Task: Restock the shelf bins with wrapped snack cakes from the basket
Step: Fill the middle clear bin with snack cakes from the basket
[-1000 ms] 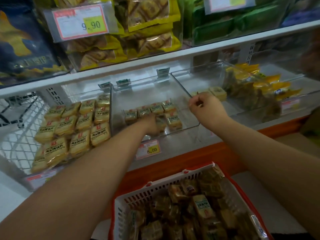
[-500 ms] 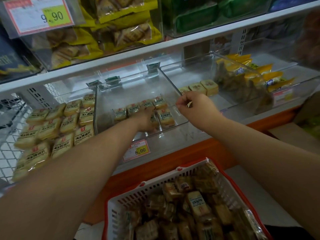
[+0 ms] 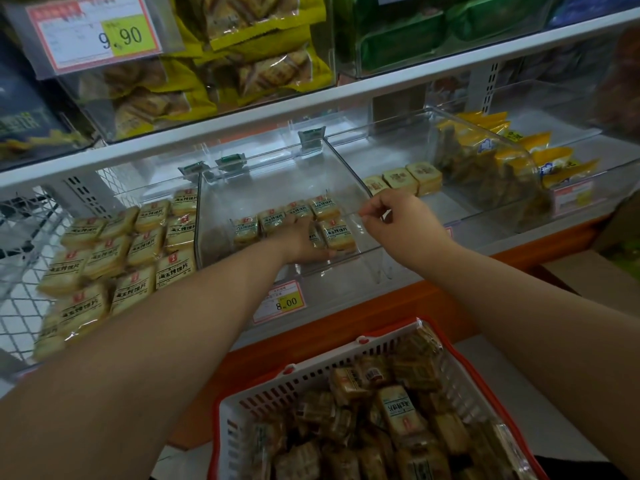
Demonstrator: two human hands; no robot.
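Note:
A white basket with a red rim (image 3: 346, 351) sits low in front of me, full of wrapped snack cakes (image 3: 398, 410). The clear middle bin (image 3: 277, 174) on the shelf holds a short row of cakes (image 3: 298, 211) and one more (image 3: 339, 235) in front of it. My left hand (image 3: 298, 242) reaches into this bin and grips a cake (image 3: 316, 237), mostly hidden, beside that front one. My right hand (image 3: 398, 223) pinches the top rim of the bin's right wall.
The left bin is packed with several matching cakes (image 3: 138, 244). To the right, another bin holds three cakes (image 3: 412, 176) and yellow snack packs (image 3: 502, 157). Bagged snacks fill the shelf above. A price tag (image 3: 284, 301) hangs under the middle bin.
My view has drifted left and closer to the shelf. Both hands keep their places: the left stays low in the middle bin, the right stays on the bin wall's rim.

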